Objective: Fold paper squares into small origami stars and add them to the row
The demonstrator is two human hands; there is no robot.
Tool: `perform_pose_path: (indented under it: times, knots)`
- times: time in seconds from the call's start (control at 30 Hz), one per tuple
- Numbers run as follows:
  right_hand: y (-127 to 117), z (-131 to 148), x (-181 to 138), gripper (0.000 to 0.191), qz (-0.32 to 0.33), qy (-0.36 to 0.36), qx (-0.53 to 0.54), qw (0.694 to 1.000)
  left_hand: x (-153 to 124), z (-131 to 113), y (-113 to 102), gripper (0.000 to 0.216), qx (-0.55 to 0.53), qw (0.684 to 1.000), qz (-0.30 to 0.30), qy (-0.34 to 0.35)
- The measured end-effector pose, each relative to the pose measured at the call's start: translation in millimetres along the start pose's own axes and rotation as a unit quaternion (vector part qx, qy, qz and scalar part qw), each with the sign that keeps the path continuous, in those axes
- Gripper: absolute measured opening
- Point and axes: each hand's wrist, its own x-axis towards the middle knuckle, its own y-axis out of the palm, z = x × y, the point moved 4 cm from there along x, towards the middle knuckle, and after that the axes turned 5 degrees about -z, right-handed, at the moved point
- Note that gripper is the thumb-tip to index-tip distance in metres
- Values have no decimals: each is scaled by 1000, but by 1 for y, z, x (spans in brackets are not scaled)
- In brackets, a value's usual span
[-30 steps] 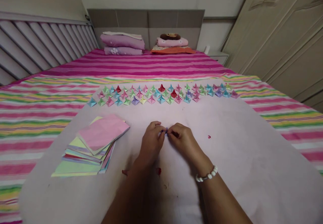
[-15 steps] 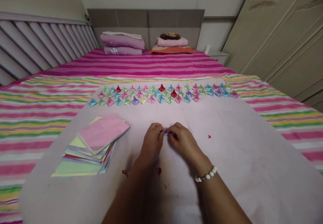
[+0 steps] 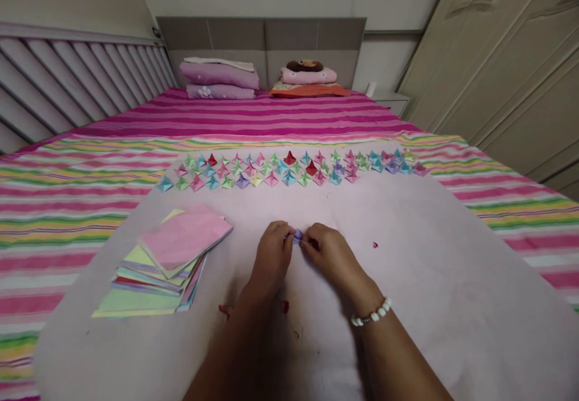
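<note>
A small purple folded paper boat [image 3: 297, 236] is pinched between my two hands above the pale board. The fingertips of my left hand [image 3: 274, 245] grip its left end, closed on it. My right hand [image 3: 326, 245], with a white beaded bracelet at the wrist, pinches its right end. Part of the paper is hidden behind the fingers. Beyond my hands, several rows of folded paper boats [image 3: 288, 178] in pink, blue, green, purple, yellow and red stand along the far side of the board.
To the left lies a stack of coloured paper sheets [image 3: 185, 238], pink on top. Small red scraps [image 3: 284, 307] lie near my forearms, another red scrap [image 3: 375, 245] to the right. The pale board [image 3: 434, 304] rests on a striped bed [image 3: 511, 196]. Folded bedding [image 3: 219, 78] sits at the headboard.
My right hand has shifted slightly to the right, away from my left hand, and more of the purple paper shows between them. My left hand stays nearly in place.
</note>
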Motion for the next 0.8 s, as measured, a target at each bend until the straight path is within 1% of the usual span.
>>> perform_pose_path:
  times: [0.13, 0.3, 0.43, 0.67, 0.8]
  knots:
    - [1, -1, 0, 16, 0, 0, -1, 1000, 0, 5, 2, 24, 1, 1000, -11, -15]
    - [0, 0, 0, 16, 5, -1, 1, 1000, 0, 3, 3, 25, 9, 1000, -11, -6]
    - [1, 1, 0, 16, 11, -6, 8, 1000, 0, 5, 4, 24, 31, 999, -15, -17]
    - [3, 0, 0, 16, 23, -18, 11, 1000, 1, 4, 4, 23, 34, 999, -6, -23]
    - [4, -1, 0, 16, 22, -12, 10, 1000, 1, -2, 2, 28, 18, 999, 23, -19]
